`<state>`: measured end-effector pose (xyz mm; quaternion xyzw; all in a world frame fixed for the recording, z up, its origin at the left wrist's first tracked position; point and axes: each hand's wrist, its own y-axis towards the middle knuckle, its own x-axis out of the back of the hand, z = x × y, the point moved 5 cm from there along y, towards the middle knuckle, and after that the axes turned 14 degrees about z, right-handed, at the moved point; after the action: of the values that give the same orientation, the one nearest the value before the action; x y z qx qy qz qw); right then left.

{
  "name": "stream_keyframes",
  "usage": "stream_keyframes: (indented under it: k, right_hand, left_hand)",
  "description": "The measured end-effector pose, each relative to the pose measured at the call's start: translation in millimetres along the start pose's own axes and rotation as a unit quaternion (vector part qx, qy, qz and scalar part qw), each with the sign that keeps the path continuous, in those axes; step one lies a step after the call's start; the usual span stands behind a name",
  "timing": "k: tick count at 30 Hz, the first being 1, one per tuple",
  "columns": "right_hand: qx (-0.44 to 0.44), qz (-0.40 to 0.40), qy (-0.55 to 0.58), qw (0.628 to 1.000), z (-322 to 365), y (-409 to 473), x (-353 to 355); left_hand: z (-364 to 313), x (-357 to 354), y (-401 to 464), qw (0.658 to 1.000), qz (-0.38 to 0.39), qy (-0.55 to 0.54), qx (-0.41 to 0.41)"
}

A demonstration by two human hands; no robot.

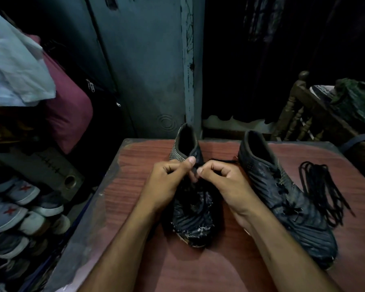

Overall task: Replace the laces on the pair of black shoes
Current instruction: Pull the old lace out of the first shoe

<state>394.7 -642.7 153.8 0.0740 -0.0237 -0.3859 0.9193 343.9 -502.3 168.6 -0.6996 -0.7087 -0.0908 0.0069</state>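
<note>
Working at the top eyelets of the left black shoe (191, 209), which lies near the middle of the tabletop (198, 270), toe toward the near edge and heel opening toward the far edge. Left hand (167, 182) and right hand (223, 182) meeting just above the tongue, fingers curled, thumb and forefinger of each pinching a black lace (195, 171); a short run of it trailing off toward the right, past the right thumb. Judged as either loosening or threading at the upper holes; impossible to tell which, nor whether this lace is old or new, since the dark shoe swallows the detail.

Beside it, toward the right edge, the right black shoe (287, 197) lying apart from both hands, some lacing visible across its eyelets. Just past that, close to the right edge, a loose bundle of black laces (322, 190) touching the shoe's outer side.

Next move probably calling for a firm pinch on the lace tip, a steady pull through one eyelet, and the other hand bracing the upper.

Beyond the far edge, a blue-grey door (148, 70); off the left edge, stacked sneakers (19, 207).
</note>
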Motion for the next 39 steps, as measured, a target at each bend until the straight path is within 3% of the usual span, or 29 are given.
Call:
stream_keyframes:
  k: [2, 6, 10, 15, 17, 21, 27, 33, 39]
  right_hand:
    - [0.005, 0.010, -0.029, 1.000, 2, 0, -1]
    - [0.005, 0.007, -0.046, 0.999, 2, 0, -2]
    - [-0.019, -0.039, 0.043, 0.998, -2, 0, 0]
    - [-0.027, -0.034, -0.002, 0.999, -4, 1, -2]
    - [-0.019, -0.026, -0.026, 0.999, -2, 0, -2]
    - [0.012, -0.027, -0.017, 0.999, 7, -2, 1]
    - [0.040, -0.023, -0.072, 0.996, 8, -2, -1]
    - [-0.022, -0.071, -0.016, 0.997, -5, 1, 3]
    - [-0.003, -0.055, -0.100, 0.993, -2, 1, 3]
  left_hand:
    - [3, 4, 1, 0.999, -0.030, 0.021, 0.011]
    - [2, 2, 2, 1.000, -0.021, 0.002, -0.003]
    - [-4, 0, -1, 0.996, 0.049, -0.061, -0.032]
    - [-4, -7, -3, 0.983, 0.155, 0.079, -0.049]
    - [-3, -4, -2, 0.987, 0.142, 0.069, -0.041]
    - [1, -1, 1, 0.999, 0.041, -0.011, -0.006]
    - [6, -1, 4, 1.000, -0.005, 0.023, -0.011]
    - [0, -5, -1, 0.993, 0.116, 0.011, -0.016]
    - [-5, -10, -3, 0.985, 0.161, 0.060, -0.034]
